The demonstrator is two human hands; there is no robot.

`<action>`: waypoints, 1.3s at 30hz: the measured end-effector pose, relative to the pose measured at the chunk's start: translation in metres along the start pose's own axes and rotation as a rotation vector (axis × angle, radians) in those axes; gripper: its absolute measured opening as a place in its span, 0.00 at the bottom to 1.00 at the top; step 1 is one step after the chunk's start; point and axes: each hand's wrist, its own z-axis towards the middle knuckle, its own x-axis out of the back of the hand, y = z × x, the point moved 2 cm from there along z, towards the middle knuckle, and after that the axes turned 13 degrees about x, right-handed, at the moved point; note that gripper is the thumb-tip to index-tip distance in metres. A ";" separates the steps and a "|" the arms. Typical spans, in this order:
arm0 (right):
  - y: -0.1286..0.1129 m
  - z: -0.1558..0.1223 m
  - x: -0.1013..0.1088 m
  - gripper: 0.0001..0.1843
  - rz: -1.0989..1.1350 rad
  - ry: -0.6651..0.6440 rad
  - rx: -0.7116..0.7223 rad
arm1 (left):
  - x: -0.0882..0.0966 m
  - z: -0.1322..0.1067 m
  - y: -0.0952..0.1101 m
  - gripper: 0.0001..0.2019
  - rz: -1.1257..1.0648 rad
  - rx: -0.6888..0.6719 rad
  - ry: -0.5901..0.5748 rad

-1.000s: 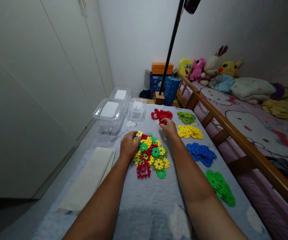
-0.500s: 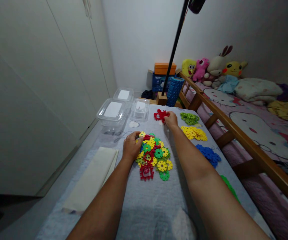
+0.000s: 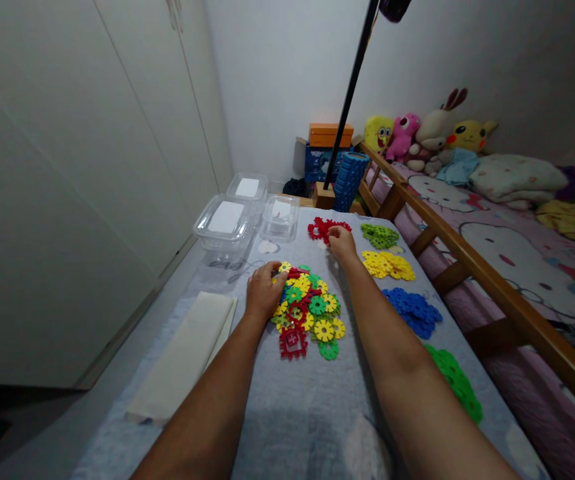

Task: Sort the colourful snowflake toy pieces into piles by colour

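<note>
My left hand [image 3: 266,291] rests against the left edge of a mixed heap of plastic interlocking discs [image 3: 324,331], its fingers apart and bent over the nearest pieces. Yellow, green, blue and red pieces lie jumbled there, with a red square frame [image 3: 293,342] at the near side. Farther off, my right hand [image 3: 342,243] hovers at the front of a pile of red interlocking pieces [image 3: 321,228]. Its fingers are loosely bent and slightly apart, and I see nothing held in them. The fingers partly cover the red pile.
Down the right side lie piles of light green [image 3: 380,235], yellow [image 3: 388,265], blue [image 3: 414,312] and green pieces [image 3: 454,383]. Clear plastic boxes [image 3: 224,219] stand back left. A folded cream cloth [image 3: 184,357] lies left. A wooden bed rail [image 3: 467,263] borders the table's right.
My right hand has drawn slightly nearer from the red pile, and more red pieces show behind it. My left hand has stayed at the mixed heap. The view has shifted slightly.
</note>
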 end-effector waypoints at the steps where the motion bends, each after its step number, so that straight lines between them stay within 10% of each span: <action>1: -0.002 -0.005 0.003 0.20 0.042 0.011 -0.032 | 0.000 0.000 0.000 0.16 -0.003 0.001 -0.001; 9: -0.026 -0.042 0.017 0.13 0.247 -0.168 -0.169 | 0.001 -0.001 0.001 0.17 -0.019 0.014 0.011; 19: -0.060 -0.061 -0.001 0.06 0.109 -0.659 0.138 | 0.000 0.001 -0.002 0.17 -0.049 0.022 0.011; 26: -0.058 -0.064 -0.017 0.06 -0.181 -0.636 0.196 | -0.001 0.001 -0.002 0.16 -0.027 0.025 0.006; 39: -0.047 -0.065 -0.004 0.04 -0.041 -0.455 0.097 | -0.002 0.002 -0.003 0.15 0.001 0.003 0.013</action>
